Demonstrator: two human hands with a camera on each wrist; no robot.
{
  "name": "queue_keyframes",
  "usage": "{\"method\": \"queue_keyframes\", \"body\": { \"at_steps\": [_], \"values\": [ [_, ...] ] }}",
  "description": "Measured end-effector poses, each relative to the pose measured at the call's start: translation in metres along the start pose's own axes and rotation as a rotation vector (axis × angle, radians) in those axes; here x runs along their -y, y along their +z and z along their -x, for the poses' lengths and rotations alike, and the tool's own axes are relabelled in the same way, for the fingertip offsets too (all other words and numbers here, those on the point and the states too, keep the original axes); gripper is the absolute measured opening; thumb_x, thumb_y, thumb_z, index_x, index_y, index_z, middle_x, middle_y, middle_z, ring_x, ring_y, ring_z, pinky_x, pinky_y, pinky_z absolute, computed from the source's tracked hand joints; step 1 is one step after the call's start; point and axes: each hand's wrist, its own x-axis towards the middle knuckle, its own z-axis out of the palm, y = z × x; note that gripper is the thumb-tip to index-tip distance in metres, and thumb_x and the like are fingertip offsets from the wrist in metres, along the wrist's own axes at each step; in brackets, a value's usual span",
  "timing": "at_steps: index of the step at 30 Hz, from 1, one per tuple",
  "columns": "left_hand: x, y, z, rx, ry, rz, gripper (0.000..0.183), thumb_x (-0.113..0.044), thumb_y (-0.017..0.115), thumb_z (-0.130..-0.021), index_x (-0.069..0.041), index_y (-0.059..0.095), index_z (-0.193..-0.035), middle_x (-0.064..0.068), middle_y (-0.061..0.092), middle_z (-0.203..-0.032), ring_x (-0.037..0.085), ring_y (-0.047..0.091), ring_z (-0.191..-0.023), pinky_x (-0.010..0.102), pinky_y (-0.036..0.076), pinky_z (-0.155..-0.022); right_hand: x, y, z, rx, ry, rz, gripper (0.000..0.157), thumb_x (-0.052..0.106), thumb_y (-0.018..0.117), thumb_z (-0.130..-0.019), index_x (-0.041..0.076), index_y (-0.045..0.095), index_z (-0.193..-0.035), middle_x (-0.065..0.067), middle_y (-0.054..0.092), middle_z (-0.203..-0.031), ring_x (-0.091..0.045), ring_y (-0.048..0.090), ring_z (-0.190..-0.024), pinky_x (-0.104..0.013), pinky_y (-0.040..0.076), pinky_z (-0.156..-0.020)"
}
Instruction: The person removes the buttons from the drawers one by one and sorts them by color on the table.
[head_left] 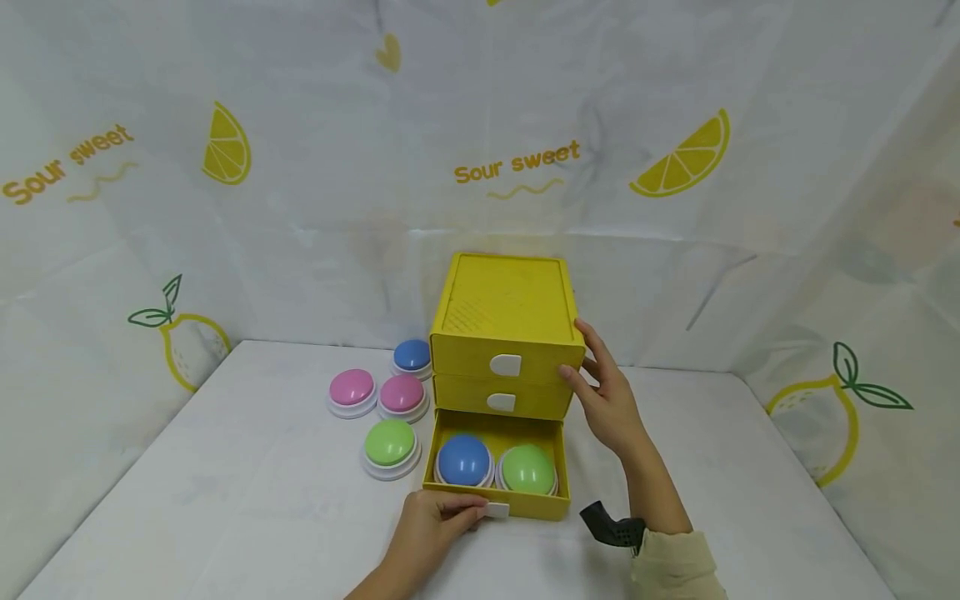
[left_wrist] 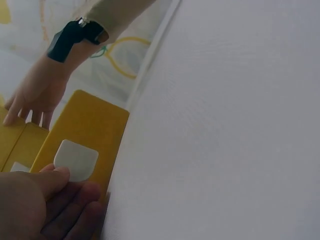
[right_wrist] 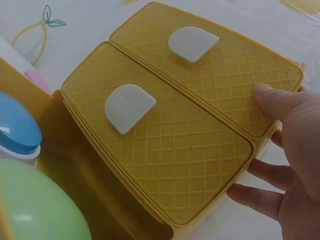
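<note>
A yellow drawer box (head_left: 510, 304) stands at the back of the table, with two upper drawers closed and the bottom drawer (head_left: 536, 506) pulled out. Inside that drawer sit a blue dome button (head_left: 463, 460) and a green dome button (head_left: 528, 469), side by side on white bases. My left hand (head_left: 427, 529) pinches the bottom drawer's white tab (left_wrist: 79, 159) between thumb and fingers. At the box's right front edge my right hand (head_left: 611, 404) grips the corner, thumb on the top drawer's front and the other fingers along the side.
Left of the box, several more dome buttons stand on the white table (head_left: 247, 500): a blue one (head_left: 412, 355), a pink one (head_left: 352, 387), another pink one (head_left: 402, 392) and a green one (head_left: 389, 442). A lemon-print cloth (head_left: 315, 167) hangs behind.
</note>
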Motion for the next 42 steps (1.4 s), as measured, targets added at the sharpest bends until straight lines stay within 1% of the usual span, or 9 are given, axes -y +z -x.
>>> {"method": "queue_keyframes", "body": {
  "at_steps": [5, 10, 13, 17, 20, 25, 29, 33, 42],
  "values": [
    [0.0, -0.002, 0.006, 0.056, -0.055, 0.081, 0.012, -0.008, 0.074, -0.091, -0.003, 0.08, -0.099, 0.011, 0.079, -0.092, 0.001, 0.07, -0.074, 0.016, 0.059, -0.068, 0.0, 0.0, 0.0, -0.003, -0.006, -0.002, 0.068, 0.028, 0.058, -0.104, 0.041, 0.022, -0.16, 0.0, 0.025, -0.169, -0.042, 0.044, -0.144, -0.063, 0.048, -0.104],
    [-0.014, -0.015, 0.005, 0.166, -0.095, 0.024, 0.015, -0.016, 0.073, -0.093, -0.006, 0.079, -0.103, 0.007, 0.079, -0.095, 0.004, 0.071, -0.075, 0.017, 0.059, -0.067, 0.0, 0.0, 0.0, -0.001, 0.0, -0.008, 0.068, 0.029, 0.058, -0.104, 0.042, 0.022, -0.159, 0.0, 0.025, -0.169, -0.041, 0.045, -0.144, -0.063, 0.048, -0.104],
    [-0.03, -0.027, 0.001, 0.209, -0.077, -0.045, 0.016, -0.019, 0.075, -0.092, -0.008, 0.079, -0.102, 0.005, 0.079, -0.093, 0.005, 0.07, -0.075, 0.017, 0.058, -0.066, 0.0, 0.0, 0.0, 0.001, -0.003, -0.012, 0.068, 0.028, 0.058, -0.104, 0.041, 0.021, -0.16, 0.0, 0.025, -0.169, -0.041, 0.044, -0.144, -0.063, 0.048, -0.104],
    [-0.052, -0.041, -0.01, 0.19, -0.017, -0.114, 0.018, -0.018, 0.077, -0.089, -0.006, 0.078, -0.103, 0.005, 0.078, -0.094, 0.005, 0.07, -0.079, 0.016, 0.057, -0.07, 0.001, 0.001, -0.001, 0.002, -0.009, -0.003, 0.068, 0.028, 0.058, -0.104, 0.042, 0.021, -0.16, 0.0, 0.025, -0.169, -0.042, 0.044, -0.145, -0.063, 0.048, -0.104],
    [-0.063, -0.044, -0.022, 0.191, 0.014, -0.133, 0.021, -0.017, 0.076, -0.09, -0.005, 0.077, -0.107, 0.009, 0.078, -0.102, 0.008, 0.071, -0.085, 0.016, 0.057, -0.074, 0.001, 0.001, -0.001, 0.005, -0.006, 0.002, 0.068, 0.029, 0.058, -0.104, 0.042, 0.021, -0.16, 0.0, 0.025, -0.169, -0.042, 0.044, -0.144, -0.064, 0.049, -0.103],
    [-0.065, -0.032, -0.046, 0.284, 0.043, -0.134, 0.028, -0.014, 0.076, -0.09, -0.004, 0.074, -0.116, 0.014, 0.075, -0.116, 0.02, 0.073, -0.097, 0.018, 0.059, -0.08, 0.001, 0.001, 0.0, 0.006, -0.007, 0.001, 0.068, 0.027, 0.057, -0.104, 0.04, 0.021, -0.16, -0.002, 0.026, -0.169, -0.044, 0.044, -0.143, -0.065, 0.05, -0.101],
    [-0.064, -0.017, -0.065, 0.361, 0.049, -0.167, 0.034, -0.018, 0.078, -0.089, -0.011, 0.072, -0.122, 0.006, 0.073, -0.124, 0.023, 0.07, -0.112, 0.024, 0.059, -0.09, -0.001, 0.0, 0.001, 0.002, -0.019, -0.004, 0.067, 0.025, 0.056, -0.105, 0.038, 0.021, -0.16, -0.003, 0.027, -0.168, -0.045, 0.045, -0.143, -0.065, 0.051, -0.1],
    [-0.064, -0.003, -0.081, 0.412, 0.058, -0.248, 0.039, -0.024, 0.079, -0.089, -0.017, 0.07, -0.127, -0.001, 0.071, -0.128, 0.019, 0.065, -0.12, 0.028, 0.056, -0.097, -0.003, -0.001, 0.002, 0.003, -0.036, -0.015, 0.067, 0.023, 0.056, -0.105, 0.037, 0.021, -0.161, -0.005, 0.028, -0.168, -0.045, 0.045, -0.143, -0.065, 0.05, -0.1],
    [-0.056, 0.015, -0.103, 0.518, 0.095, -0.42, 0.046, -0.031, 0.078, -0.09, -0.021, 0.067, -0.133, -0.007, 0.07, -0.13, 0.008, 0.063, -0.116, 0.028, 0.053, -0.102, -0.005, 0.001, 0.0, 0.0, -0.051, -0.021, 0.067, 0.022, 0.056, -0.105, 0.037, 0.022, -0.161, -0.003, 0.027, -0.168, -0.044, 0.046, -0.142, -0.063, 0.051, -0.1]
  ]
}}
